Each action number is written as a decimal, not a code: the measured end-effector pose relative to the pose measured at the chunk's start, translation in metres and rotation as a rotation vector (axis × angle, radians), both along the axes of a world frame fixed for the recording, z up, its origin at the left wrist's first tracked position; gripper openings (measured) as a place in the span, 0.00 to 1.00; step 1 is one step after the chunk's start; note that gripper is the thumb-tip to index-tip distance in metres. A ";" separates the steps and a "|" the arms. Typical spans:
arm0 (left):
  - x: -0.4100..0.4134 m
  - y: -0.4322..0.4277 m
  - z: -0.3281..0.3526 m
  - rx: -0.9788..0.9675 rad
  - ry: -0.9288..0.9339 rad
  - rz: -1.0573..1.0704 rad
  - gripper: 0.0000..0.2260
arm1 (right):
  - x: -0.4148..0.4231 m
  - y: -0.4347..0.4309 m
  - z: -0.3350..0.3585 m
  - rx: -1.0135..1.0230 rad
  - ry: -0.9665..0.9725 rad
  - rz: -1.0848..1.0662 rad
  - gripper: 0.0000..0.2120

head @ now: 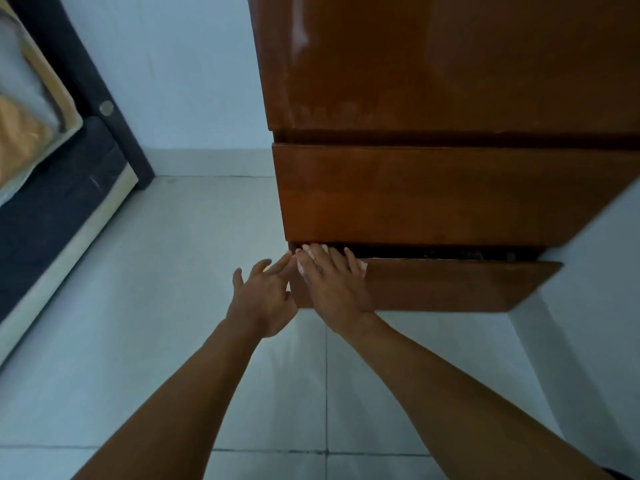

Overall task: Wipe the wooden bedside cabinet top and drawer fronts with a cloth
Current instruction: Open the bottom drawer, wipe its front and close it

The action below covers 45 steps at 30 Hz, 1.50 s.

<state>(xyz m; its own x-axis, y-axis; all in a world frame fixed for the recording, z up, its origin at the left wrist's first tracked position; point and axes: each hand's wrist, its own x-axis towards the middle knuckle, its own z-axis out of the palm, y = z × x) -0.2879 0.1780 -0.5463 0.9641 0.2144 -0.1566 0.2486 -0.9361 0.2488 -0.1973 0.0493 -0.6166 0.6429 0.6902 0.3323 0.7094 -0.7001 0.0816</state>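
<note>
At left edge of lower drawer [433,285] | right hand [332,282] flat, pressing cloth [362,267] | left hand [263,299] spread, alongside

The glossy brown wooden cabinet [450,64] stands right, its lower drawer [443,284] pulled slightly open; a pale cloth [362,266] lies flat at the drawer front's left end.

right hand [334,289] pressing cloth [362,266], lower drawer [450,285] ajar — left hand [265,299] beside
</note>
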 end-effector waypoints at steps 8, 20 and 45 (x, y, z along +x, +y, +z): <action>0.024 -0.047 0.006 0.181 0.107 0.122 0.33 | 0.032 -0.084 0.017 0.083 -0.009 -0.137 0.13; 0.018 -0.061 0.003 0.233 0.168 0.183 0.38 | 0.103 -0.303 0.013 0.013 -0.121 -0.501 0.19; 0.019 -0.054 -0.010 0.205 0.092 0.183 0.43 | 0.030 -0.106 0.012 0.379 0.052 0.148 0.18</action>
<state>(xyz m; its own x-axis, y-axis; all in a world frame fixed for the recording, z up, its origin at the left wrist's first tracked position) -0.2684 0.1236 -0.5565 0.8904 0.4193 -0.1770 0.4304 -0.9022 0.0280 -0.1672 -0.0570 -0.6051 0.5686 0.6113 0.5505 0.8011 -0.5635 -0.2017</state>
